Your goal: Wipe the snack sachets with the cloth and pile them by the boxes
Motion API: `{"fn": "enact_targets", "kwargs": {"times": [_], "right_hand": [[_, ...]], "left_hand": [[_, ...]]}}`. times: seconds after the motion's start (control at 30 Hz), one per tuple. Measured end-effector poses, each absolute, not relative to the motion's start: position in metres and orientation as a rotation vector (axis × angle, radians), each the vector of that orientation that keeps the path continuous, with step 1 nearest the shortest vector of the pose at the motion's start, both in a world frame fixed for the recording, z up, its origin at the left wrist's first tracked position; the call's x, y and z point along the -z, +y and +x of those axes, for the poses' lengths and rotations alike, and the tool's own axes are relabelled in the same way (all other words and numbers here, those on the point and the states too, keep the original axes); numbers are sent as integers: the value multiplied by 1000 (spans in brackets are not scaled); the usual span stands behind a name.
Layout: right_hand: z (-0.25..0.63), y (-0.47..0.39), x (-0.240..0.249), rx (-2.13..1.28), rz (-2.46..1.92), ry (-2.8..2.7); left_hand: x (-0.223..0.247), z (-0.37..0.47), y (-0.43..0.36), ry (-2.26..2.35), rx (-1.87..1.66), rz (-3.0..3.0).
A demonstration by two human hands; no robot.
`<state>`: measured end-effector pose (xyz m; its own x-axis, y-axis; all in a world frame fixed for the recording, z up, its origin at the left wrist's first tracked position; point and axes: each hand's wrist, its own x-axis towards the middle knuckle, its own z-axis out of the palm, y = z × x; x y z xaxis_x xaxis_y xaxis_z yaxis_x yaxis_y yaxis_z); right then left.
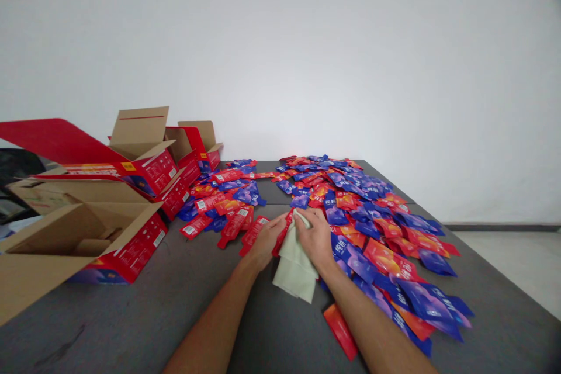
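My left hand is curled closed on a red pouch; my right hand pinches a pale cloth against it, over the desk, between the two spreads of pouches. To wipe well, I'd grip the pouch near its edge, keep its face taut and draw the cloth lengthwise with light, even pressure. Its long axis appears to run away from me, upper end leaning right; I can't tell which end carries the spout.

The sole view comes from a camera on the person's head, facing forward and down across the table toward the wall, with the hands fairly near.
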<state>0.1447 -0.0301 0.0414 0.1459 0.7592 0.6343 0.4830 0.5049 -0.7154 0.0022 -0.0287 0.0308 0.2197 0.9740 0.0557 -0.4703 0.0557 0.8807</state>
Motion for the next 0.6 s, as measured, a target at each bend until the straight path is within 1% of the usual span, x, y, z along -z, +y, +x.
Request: {"fn": "enact_targets", "kwargs": {"times": [0.23,0.47,0.6], "right_hand": [[127,-43,-39,-478,-895,-1788],[140,-33,-45,-328,-1132,-1501],[143,-32,-48,-347,-1124,-1436]], "left_hand": [[-39,-11,-23,654,-1345,753],[-40,-8,-24,670,-1349,750],[-38,-11,-21,759,-1468,707]]}}
